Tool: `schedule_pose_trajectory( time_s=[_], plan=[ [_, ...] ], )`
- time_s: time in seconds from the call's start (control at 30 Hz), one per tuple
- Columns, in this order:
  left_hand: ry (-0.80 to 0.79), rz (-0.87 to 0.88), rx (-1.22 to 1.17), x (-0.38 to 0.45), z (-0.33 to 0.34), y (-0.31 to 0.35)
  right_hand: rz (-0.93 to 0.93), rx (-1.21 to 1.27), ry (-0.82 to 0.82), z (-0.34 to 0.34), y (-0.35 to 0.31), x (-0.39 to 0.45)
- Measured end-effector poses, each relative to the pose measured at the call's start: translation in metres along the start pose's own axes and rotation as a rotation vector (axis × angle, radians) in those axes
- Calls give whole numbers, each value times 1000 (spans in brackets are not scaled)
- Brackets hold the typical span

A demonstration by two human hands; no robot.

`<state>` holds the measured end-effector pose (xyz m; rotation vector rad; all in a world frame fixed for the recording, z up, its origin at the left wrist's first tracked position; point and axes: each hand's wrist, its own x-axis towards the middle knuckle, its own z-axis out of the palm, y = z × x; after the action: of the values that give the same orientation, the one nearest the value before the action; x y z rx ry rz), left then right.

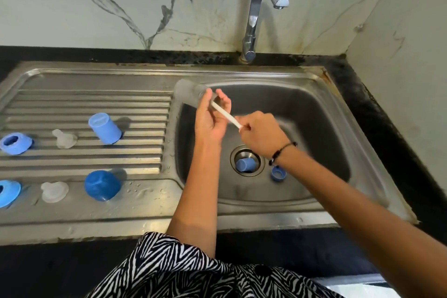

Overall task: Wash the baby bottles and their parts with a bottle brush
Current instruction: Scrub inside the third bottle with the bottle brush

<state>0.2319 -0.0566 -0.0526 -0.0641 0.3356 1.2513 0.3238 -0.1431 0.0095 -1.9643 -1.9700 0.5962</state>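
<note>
My left hand (211, 116) grips a clear baby bottle (187, 92) tilted on its side over the left rim of the sink basin (302, 109). My right hand (262, 133) pinches the white handle of the bottle brush (225, 113), whose head is inside the bottle and hidden. In the basin a blue cap (244, 164) sits on the drain and a blue collar ring (278, 173) lies beside it. On the drainboard (84, 104) stand two blue caps (104, 128) (102, 185), two clear nipples (64, 138) (54, 191) and two blue rings (15, 143) (7, 192).
A chrome tap (256, 19) rises behind the basin with no water running. Marble-patterned walls close off the back and right. A black counter (387, 128) frames the steel sink, and water drops dot the drainboard's front.
</note>
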Motion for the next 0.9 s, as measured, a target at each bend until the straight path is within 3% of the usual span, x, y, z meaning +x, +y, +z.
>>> schedule_pose_trajectory(
  time_s=[0.13, 0.23, 0.33, 0.47, 0.63, 0.77, 0.83, 0.9],
  plan=[
    [180, 115, 107, 5, 3, 0, -127, -589, 232, 17, 16, -17],
    [241, 131, 95, 6, 0, 5, -221, -819, 506, 20, 28, -19],
    [261, 95, 158, 4, 2, 2, -147, -888, 405, 15, 23, -8],
    [199, 12, 231, 3, 5, -1, -44, -639, 164, 17, 15, 3],
    [134, -103, 299, -8, 10, -16, 64, -396, 45, 5, -10, 11],
    [133, -14, 181, -1, 5, -4, 217, 123, -180, -18, 4, 22],
    [171, 48, 198, 3, 2, 2, 153, 61, -165, -17, 13, 12],
    [209, 110, 226, 6, 0, 5, 97, -106, -18, -9, 20, -4]
  ],
)
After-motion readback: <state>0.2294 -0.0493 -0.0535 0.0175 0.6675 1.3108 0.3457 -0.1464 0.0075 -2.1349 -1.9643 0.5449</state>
